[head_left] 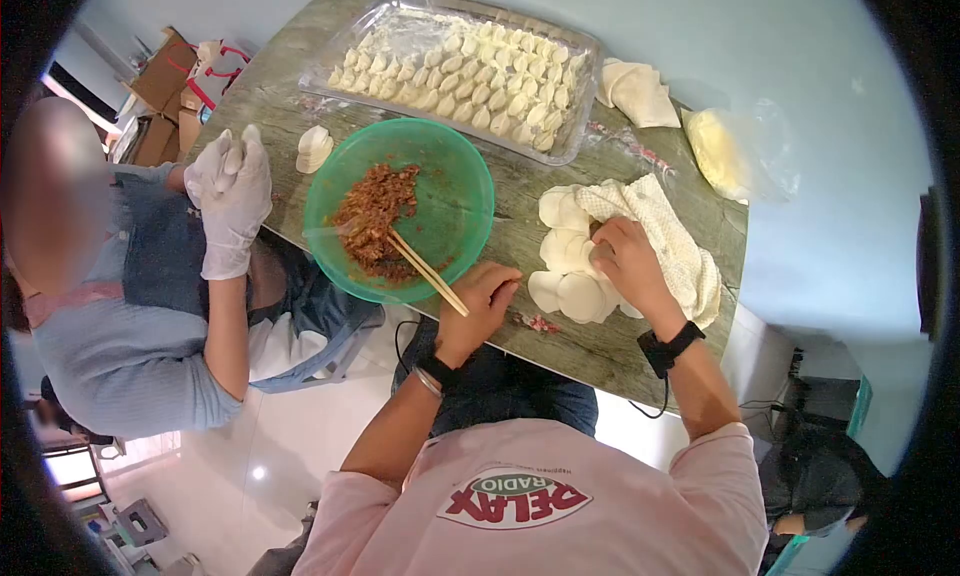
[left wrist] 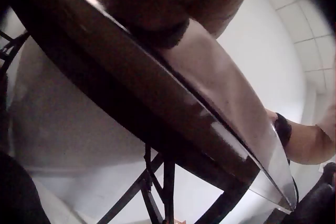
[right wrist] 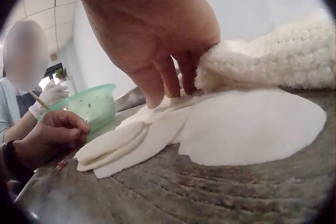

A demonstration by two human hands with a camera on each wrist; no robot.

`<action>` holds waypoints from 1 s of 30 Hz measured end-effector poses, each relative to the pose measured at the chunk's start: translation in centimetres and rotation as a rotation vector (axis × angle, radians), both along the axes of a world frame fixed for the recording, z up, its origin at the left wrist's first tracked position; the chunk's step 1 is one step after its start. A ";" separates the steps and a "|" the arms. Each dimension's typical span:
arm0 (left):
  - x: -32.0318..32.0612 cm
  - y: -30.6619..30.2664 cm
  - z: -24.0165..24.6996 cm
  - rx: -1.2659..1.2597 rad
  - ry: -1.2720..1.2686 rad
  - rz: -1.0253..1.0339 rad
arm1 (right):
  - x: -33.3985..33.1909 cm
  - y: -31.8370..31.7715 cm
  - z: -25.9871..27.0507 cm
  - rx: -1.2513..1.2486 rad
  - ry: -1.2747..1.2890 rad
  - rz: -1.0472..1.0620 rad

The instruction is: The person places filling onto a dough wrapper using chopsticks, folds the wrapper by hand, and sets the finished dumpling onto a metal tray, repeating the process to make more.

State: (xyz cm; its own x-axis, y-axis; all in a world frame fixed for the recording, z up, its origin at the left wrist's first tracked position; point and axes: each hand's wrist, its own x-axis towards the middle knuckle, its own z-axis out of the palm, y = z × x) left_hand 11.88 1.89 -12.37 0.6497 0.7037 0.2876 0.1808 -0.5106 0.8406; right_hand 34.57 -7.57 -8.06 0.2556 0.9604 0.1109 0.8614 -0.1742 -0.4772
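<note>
White round dough wrappers [head_left: 583, 296] [right wrist: 252, 127] lie in overlapping piles at the table's right, partly beside a white knitted cloth [head_left: 690, 246] [right wrist: 278, 58]. My right hand [head_left: 635, 266] [right wrist: 152, 35] reaches down with its fingertips touching the wrappers by the cloth's edge; no wrapper is lifted. At the table's front edge, my left hand [head_left: 478, 311] [right wrist: 60, 134] rests with loosely curled fingers and nothing visible in it. Beside it, chopsticks [head_left: 430, 273] lean in a green bowl [head_left: 455, 191] [right wrist: 100, 106] of brown filling [head_left: 375, 211]. The left wrist view shows mostly the table's underside.
A clear tray [head_left: 570, 156] with rows of filled dumplings stands at the back. A folded pale stack [head_left: 640, 94] and a plastic bag [head_left: 718, 154] lie at the back right. At left, a person with gloved hands [head_left: 235, 201] sits near a small wrapper stack [head_left: 314, 149].
</note>
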 end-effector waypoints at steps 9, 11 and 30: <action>0.3 -0.2 0.4 -0.075 -0.005 -0.001 | 1.1 0.3 -1.3 0.079 0.058 0.055; 0.3 -0.9 1.2 -0.218 -0.023 -0.009 | 0.7 -0.1 -1.0 0.099 0.094 0.019; -0.6 -4.4 3.1 -1.586 -0.471 -0.160 | 4.3 -1.3 -3.0 0.180 -0.209 -0.154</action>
State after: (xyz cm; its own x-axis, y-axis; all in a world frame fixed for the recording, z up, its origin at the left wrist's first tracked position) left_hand 11.25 -2.49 -9.29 0.8088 0.4086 -0.4230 -0.1891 0.8617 0.4709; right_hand 38.84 -8.88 -11.04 0.3505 0.8723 0.3411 0.9140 -0.2391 -0.3278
